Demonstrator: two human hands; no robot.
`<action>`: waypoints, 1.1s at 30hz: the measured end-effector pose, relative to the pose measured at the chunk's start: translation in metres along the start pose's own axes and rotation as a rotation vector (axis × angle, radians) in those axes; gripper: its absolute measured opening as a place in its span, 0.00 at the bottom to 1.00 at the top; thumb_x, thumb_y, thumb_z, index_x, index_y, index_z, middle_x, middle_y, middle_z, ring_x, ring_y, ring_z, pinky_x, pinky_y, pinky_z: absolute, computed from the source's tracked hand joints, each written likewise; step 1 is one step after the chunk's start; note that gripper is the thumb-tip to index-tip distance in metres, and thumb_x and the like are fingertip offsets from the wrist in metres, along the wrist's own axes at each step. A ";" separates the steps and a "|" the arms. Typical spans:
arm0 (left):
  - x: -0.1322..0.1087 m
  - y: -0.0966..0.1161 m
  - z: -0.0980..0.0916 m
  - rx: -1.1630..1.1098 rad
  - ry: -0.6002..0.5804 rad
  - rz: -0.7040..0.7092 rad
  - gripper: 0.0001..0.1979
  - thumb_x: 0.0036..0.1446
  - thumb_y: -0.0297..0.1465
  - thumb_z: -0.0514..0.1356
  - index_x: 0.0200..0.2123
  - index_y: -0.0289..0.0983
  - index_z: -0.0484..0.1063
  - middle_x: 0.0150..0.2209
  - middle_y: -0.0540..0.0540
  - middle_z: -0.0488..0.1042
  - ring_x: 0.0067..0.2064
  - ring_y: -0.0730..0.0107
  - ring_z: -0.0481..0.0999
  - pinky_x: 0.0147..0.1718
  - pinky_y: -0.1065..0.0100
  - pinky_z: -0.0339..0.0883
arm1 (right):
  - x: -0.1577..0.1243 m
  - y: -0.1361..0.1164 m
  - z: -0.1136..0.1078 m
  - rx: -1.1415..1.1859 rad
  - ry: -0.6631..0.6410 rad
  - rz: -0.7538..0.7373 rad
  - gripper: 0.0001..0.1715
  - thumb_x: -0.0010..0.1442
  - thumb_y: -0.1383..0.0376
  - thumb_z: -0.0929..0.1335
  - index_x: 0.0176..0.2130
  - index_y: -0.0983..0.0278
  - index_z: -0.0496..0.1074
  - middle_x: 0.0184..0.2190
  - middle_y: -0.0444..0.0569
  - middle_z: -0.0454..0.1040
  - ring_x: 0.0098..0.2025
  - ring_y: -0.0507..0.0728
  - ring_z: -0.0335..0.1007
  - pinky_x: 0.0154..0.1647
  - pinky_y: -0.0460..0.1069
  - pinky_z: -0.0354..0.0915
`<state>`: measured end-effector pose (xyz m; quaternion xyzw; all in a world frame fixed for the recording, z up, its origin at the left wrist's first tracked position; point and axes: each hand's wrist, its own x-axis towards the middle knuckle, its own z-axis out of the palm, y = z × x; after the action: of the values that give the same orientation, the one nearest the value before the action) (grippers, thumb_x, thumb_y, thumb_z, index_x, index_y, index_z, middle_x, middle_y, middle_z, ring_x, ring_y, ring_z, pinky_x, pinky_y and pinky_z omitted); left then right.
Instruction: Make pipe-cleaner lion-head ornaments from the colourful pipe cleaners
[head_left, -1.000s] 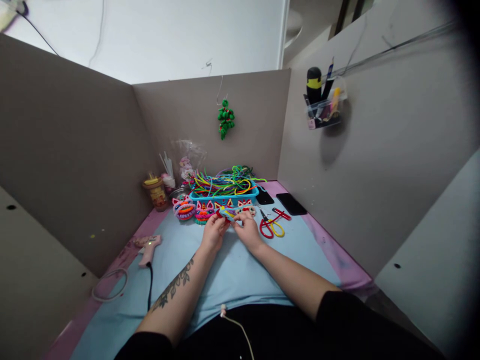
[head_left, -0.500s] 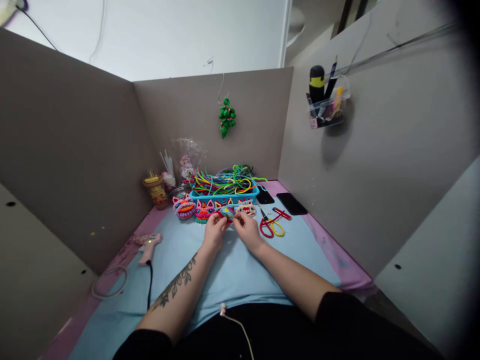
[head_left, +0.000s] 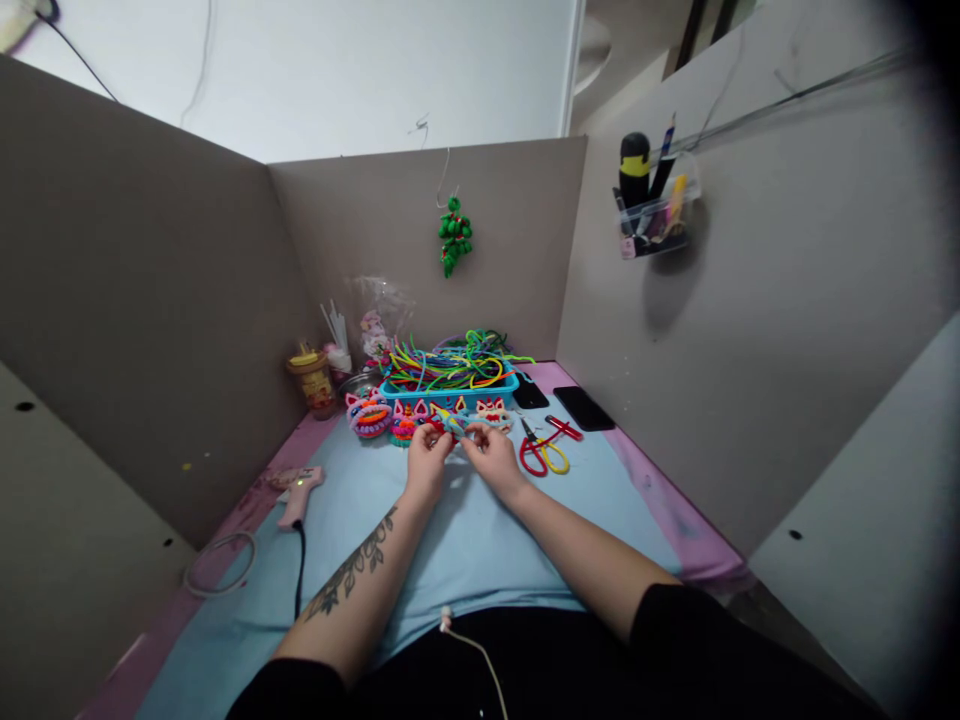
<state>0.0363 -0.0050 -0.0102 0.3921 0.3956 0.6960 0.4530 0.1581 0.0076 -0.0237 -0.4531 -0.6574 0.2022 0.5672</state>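
Between the fingertips of both hands is a small pipe-cleaner piece (head_left: 453, 424) in light blue, yellow and red. My left hand (head_left: 428, 462) pinches its left side, where some red shows. On the opposite side my right hand (head_left: 489, 458) is closed on it with thumb and fingers, partly hiding its shape. Just behind the hands stand several fuzzy animal-face figures: a pink and orange one (head_left: 368, 414), another with a horn (head_left: 409, 422), and a cream one (head_left: 492, 412). To the right of my right hand lie scissors (head_left: 544, 456) with red and yellow handles.
A blue basket (head_left: 397, 394) of loose pipe cleaners stands at the back. Left lies a pink glue gun (head_left: 300, 497) with its cord; behind it is a lidded cup (head_left: 313, 384). At right are a phone (head_left: 584, 408) and a red tool (head_left: 564, 428). Grey partitions (head_left: 360, 220) surround the table.
The pipe-cleaner piece has been turned in my fingers, so its yellow part now points up. Both hands have shifted only slightly and still grip it.
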 end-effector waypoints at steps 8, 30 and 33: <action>-0.001 -0.002 0.000 0.059 -0.052 0.055 0.15 0.40 0.31 0.65 0.33 0.35 0.66 0.30 0.49 0.71 0.33 0.71 0.71 0.36 0.66 0.66 | -0.003 -0.009 -0.005 0.019 -0.029 0.022 0.13 0.56 0.60 0.63 0.30 0.65 0.72 0.23 0.46 0.73 0.25 0.53 0.68 0.30 0.47 0.62; -0.008 0.010 0.006 -0.232 -0.059 -0.206 0.21 0.33 0.28 0.69 0.32 0.36 0.65 0.27 0.52 0.73 0.30 0.73 0.74 0.42 0.65 0.66 | -0.003 -0.005 -0.007 -0.202 -0.060 -0.195 0.13 0.58 0.62 0.62 0.37 0.64 0.73 0.33 0.52 0.75 0.35 0.57 0.70 0.37 0.49 0.64; -0.007 0.009 0.005 -0.223 -0.070 -0.213 0.21 0.33 0.28 0.70 0.32 0.36 0.65 0.27 0.51 0.73 0.31 0.72 0.74 0.41 0.65 0.66 | -0.003 -0.007 -0.008 -0.249 -0.060 -0.201 0.13 0.58 0.63 0.62 0.36 0.64 0.74 0.35 0.51 0.75 0.36 0.56 0.71 0.37 0.48 0.64</action>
<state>0.0394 -0.0128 -0.0017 0.3193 0.3392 0.6696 0.5785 0.1626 -0.0002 -0.0175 -0.4454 -0.7361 0.0748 0.5042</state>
